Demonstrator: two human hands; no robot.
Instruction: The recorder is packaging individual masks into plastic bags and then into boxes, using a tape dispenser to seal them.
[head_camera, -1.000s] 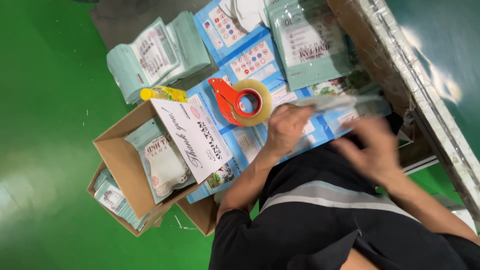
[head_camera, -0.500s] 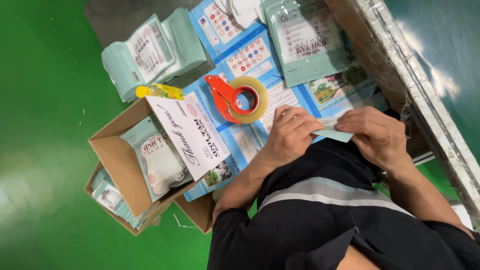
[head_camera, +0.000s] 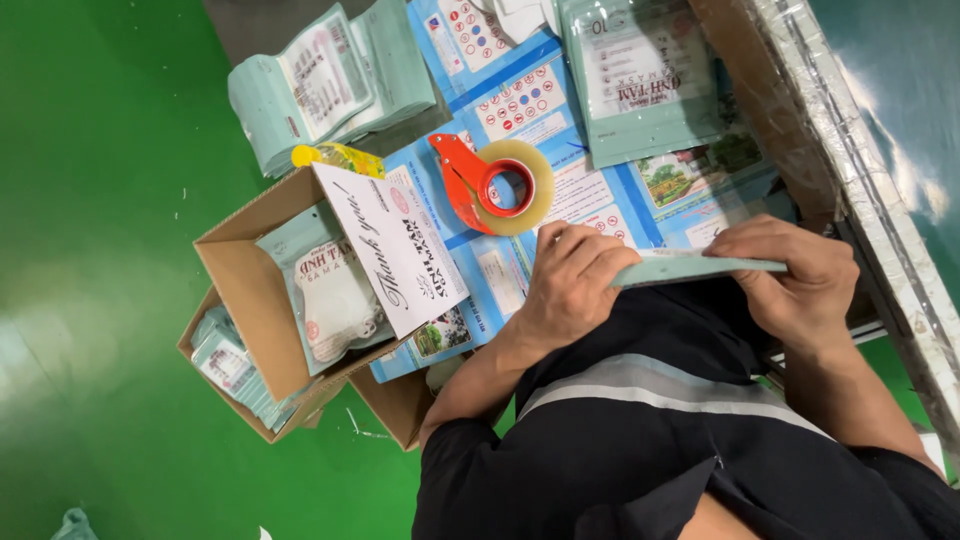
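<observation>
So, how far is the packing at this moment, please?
Seemingly done: the open cardboard box already holds a mask pouch, and a white card leans on its edge. In hand: the left hand and right hand hold a flat teal packet. Left: the box is unsealed; the tape dispenser lies untouched.

Orange tape dispenser (head_camera: 492, 185) with a clear roll, lying on blue printed sheets (head_camera: 520, 105). Just left — open cardboard box (head_camera: 262, 300) holding a bagged white mask (head_camera: 335, 300), white card (head_camera: 393, 245) leaning across its rim. Stack of pale green packets (head_camera: 320, 85) farther up, yellow bottle (head_camera: 335, 157) beside the box, green floor (head_camera: 100, 250) all round.
</observation>
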